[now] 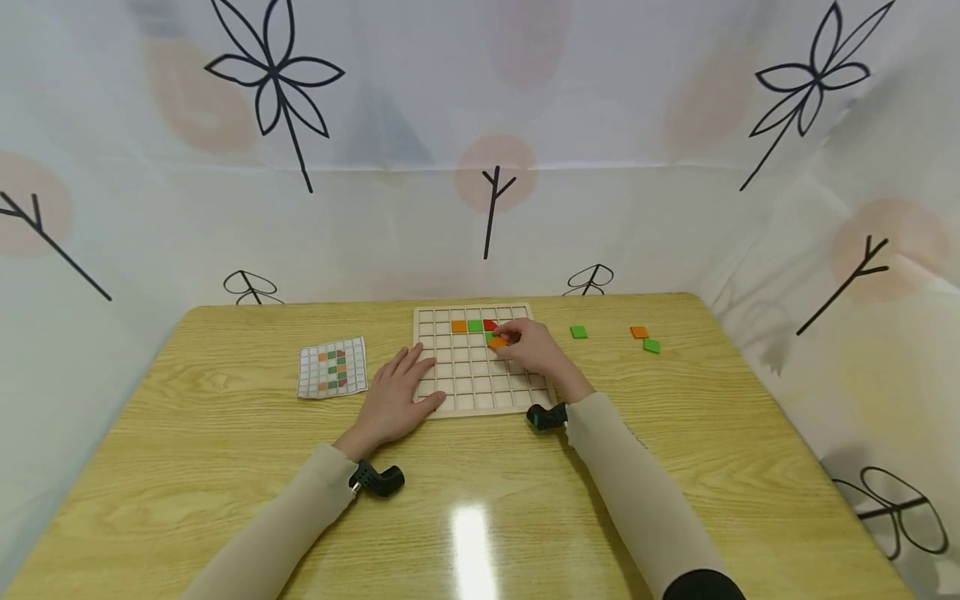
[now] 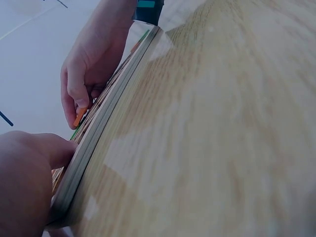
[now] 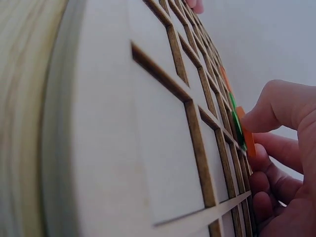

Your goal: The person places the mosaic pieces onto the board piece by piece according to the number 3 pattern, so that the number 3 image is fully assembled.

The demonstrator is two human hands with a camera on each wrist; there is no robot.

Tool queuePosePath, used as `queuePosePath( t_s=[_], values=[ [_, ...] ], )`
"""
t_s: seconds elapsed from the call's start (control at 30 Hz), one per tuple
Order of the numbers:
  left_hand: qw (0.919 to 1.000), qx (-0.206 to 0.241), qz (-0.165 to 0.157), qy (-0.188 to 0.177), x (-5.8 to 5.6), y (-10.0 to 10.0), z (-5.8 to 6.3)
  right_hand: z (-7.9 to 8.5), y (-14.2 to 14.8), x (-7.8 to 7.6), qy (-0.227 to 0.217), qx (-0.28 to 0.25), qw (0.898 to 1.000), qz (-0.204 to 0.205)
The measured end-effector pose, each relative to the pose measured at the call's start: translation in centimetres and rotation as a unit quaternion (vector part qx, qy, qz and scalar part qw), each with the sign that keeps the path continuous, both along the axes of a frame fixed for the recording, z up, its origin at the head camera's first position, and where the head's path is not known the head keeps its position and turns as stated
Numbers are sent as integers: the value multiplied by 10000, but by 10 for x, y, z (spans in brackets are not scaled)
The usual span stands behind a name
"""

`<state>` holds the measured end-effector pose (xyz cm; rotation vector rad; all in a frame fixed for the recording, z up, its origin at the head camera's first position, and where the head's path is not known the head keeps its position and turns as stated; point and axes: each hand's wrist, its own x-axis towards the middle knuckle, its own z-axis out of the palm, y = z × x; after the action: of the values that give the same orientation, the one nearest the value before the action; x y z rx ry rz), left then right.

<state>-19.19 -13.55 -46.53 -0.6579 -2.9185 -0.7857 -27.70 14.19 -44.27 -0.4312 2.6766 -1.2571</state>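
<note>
A pale wooden grid board (image 1: 472, 385) lies on the table. In one of its far rows sit an orange tile (image 1: 458, 327), a green tile (image 1: 475, 326) and a red tile (image 1: 490, 324). My right hand (image 1: 531, 347) pinches another orange tile (image 3: 245, 132) between thumb and fingers, tilted just over the board. Just beyond that tile a second green tile (image 3: 238, 129) shows in the right wrist view, partly covered. My left hand (image 1: 393, 397) rests with spread fingers on the board's left edge; its thumb (image 2: 61, 150) touches the near-left rim.
Left of the board lies a paper card (image 1: 306, 385) printed with a grid of coloured squares. On the right of the table are a loose green tile (image 1: 578, 332), an orange tile (image 1: 639, 332) and another green tile (image 1: 652, 346). A patterned cloth (image 1: 405, 233) hangs behind the table.
</note>
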Motion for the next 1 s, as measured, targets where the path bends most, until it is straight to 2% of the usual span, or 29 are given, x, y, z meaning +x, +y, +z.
queuePosePath(
  t_s=[0.27,0.53,1.0],
  values=[
    [10000,16,-19,36,0,0,0,-2,1,-2,91,94,9998,170],
    [10000,-44,-5,31,-2,0,-2,-6,3,-4,-54,8,9998,178],
    [10000,-3,43,-21,0,1,1,-7,5,-5,51,-161,9995,268]
  ],
)
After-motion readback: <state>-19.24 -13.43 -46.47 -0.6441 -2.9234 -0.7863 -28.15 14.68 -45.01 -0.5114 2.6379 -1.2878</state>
